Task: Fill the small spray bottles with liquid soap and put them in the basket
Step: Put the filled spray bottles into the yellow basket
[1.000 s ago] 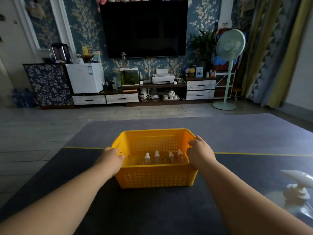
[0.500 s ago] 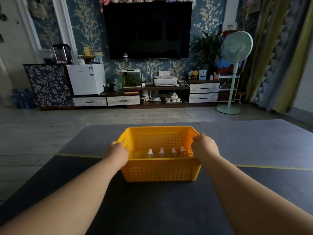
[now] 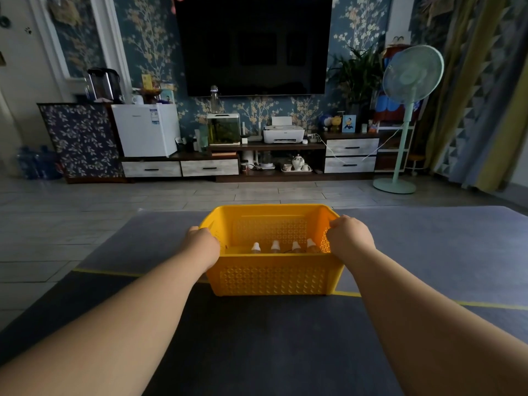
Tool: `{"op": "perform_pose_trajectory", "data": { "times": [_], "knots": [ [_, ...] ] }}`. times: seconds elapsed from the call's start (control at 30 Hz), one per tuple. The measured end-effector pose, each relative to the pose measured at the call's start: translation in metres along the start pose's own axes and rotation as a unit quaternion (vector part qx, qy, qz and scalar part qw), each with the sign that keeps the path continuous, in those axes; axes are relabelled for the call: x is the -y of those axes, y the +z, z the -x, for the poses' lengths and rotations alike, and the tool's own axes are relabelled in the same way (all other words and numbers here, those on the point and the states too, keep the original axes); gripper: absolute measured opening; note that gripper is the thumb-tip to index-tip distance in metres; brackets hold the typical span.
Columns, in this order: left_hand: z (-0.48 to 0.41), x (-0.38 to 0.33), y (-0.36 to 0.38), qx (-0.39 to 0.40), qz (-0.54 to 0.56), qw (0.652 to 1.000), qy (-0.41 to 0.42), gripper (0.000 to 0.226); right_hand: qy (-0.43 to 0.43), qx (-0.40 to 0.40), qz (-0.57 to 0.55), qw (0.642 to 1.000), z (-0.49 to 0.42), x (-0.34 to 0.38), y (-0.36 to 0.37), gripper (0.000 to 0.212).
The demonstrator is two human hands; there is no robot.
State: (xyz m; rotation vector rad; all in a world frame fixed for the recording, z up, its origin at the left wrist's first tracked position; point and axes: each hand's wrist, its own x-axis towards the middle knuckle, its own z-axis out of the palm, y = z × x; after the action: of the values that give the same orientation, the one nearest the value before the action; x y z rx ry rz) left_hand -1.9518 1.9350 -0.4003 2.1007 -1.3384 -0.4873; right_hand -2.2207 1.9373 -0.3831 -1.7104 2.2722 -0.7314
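Observation:
A yellow perforated basket (image 3: 271, 278) stands on the dark mat in front of me. Several small spray bottles (image 3: 275, 246) with white caps stand upright in a row inside it, along its near wall; only their tops show. My left hand (image 3: 203, 243) grips the basket's left rim. The right rim is gripped by my right hand (image 3: 351, 235). Both arms reach straight forward.
The dark mat (image 3: 257, 338) meets a lighter grey mat (image 3: 428, 238) at a yellow line. Beyond lie a tiled floor, a TV cabinet (image 3: 257, 164) under a wall television, a white mini fridge (image 3: 147, 130) and a standing fan (image 3: 405, 115) at the right.
Both hands have moved the basket away from me across the yellow line. The view has tilted up, and the soap pump bottle at the lower right has left the view.

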Motion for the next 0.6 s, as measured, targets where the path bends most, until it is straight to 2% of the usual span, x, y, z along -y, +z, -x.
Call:
{"op": "perform_pose_trajectory", "data": {
  "times": [0.17,0.3,0.43,0.6],
  "knots": [
    [0.0,0.001,-0.001,0.005,-0.019,1.0,0.013,0.043,-0.034,-0.011,0.003,0.999,0.007,-0.002,-0.001,0.027],
    [0.011,-0.003,-0.007,0.024,-0.055,0.997,0.055,0.048,0.003,0.035,-0.043,0.998,0.006,0.002,-0.006,0.018],
    [0.02,-0.002,-0.02,0.052,0.046,0.994,0.078,0.056,0.011,0.103,-0.059,0.993,0.011,0.006,-0.02,0.037],
    [0.047,-0.015,-0.038,-0.016,0.052,0.991,0.122,0.057,-0.015,0.074,-0.106,0.991,0.039,0.012,-0.042,0.051]
  ]
}}
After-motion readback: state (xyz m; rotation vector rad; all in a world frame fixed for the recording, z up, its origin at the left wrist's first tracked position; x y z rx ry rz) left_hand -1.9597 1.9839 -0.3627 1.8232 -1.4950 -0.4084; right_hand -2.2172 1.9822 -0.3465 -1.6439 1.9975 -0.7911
